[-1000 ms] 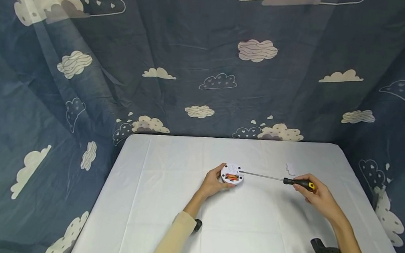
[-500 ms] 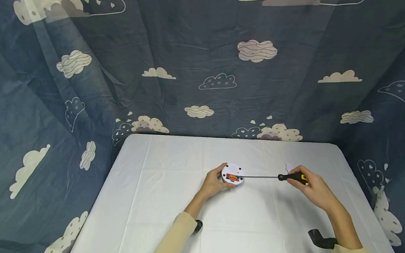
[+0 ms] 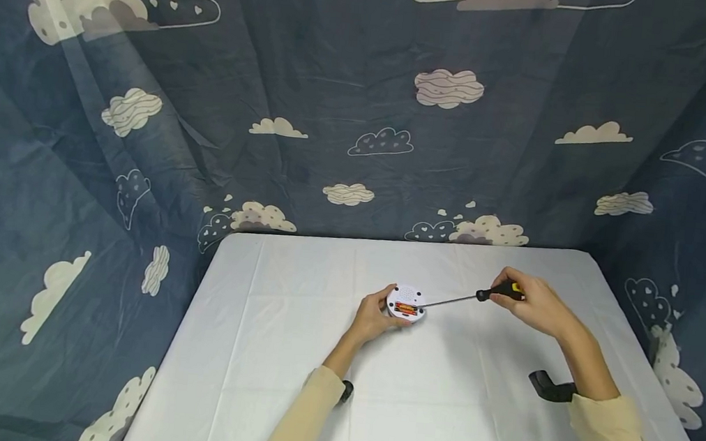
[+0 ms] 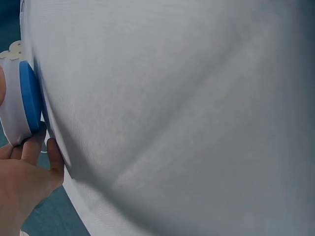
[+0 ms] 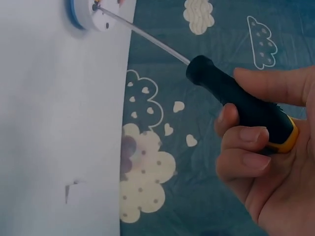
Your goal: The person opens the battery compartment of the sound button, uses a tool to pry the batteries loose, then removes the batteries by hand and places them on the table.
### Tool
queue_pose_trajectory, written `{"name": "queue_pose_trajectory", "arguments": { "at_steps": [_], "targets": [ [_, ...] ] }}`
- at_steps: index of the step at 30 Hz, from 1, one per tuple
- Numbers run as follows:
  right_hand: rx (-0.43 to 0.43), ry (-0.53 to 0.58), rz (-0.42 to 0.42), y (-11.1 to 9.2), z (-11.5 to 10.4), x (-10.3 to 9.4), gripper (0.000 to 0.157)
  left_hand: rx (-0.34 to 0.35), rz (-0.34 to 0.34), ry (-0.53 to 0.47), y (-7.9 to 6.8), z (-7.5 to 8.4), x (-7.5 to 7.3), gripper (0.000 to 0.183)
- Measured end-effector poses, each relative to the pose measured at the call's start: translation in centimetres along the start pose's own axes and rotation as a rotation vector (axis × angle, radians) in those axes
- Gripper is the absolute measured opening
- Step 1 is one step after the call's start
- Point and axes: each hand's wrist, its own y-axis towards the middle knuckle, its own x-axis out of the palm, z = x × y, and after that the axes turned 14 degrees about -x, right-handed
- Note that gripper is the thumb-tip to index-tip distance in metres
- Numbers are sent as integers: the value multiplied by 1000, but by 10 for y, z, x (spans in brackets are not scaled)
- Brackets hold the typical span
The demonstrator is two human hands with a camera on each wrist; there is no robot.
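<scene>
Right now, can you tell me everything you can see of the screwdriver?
The screwdriver has a dark handle, yellow at the end, and a long, thin shaft that looks like metal. The right hand grips its handle and holds it slanted over the table. Its tip is at the round white device, by the batteries; whether it touches is unclear.

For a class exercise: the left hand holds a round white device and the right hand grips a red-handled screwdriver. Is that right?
No: the screwdriver has a black and yellow handle, as the right wrist view shows. The right hand does grip it; the left hand holds the device.
</scene>
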Motion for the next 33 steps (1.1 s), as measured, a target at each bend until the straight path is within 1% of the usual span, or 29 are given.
{"name": "queue_pose_trajectory", "arguments": {
  "at_steps": [3,7,12,14,17,20,24,28,33],
  "targets": [
    [-4,2,9,1,6,2,18,-8,-4,-1,0,-3,2,96],
    [29,36,18,-3,17,7,20,-11,-1,8,-3,-6,2,96],
    [120,138,54,-13,36,15,27,12,4,12,-2,-5,0,96],
    [159,195,71,-18,44,18,30,20,1,1,1,-4,-1,95],
    [202,287,86,-26,54,24,35,14,2,-16,3,-4,-2,94],
    [241,371,97,-35,61,32,40,7,-7,-25,4,-3,-4,94],
    [323,464,110,-45,67,44,42,12,-24,-21,3,-3,-5,94],
    [399,522,126,-52,71,56,45,13,-24,-30,2,-3,-6,93],
    [450,569,152,-60,75,65,41,3,-19,-34,1,-5,-4,92]
  ]
}}
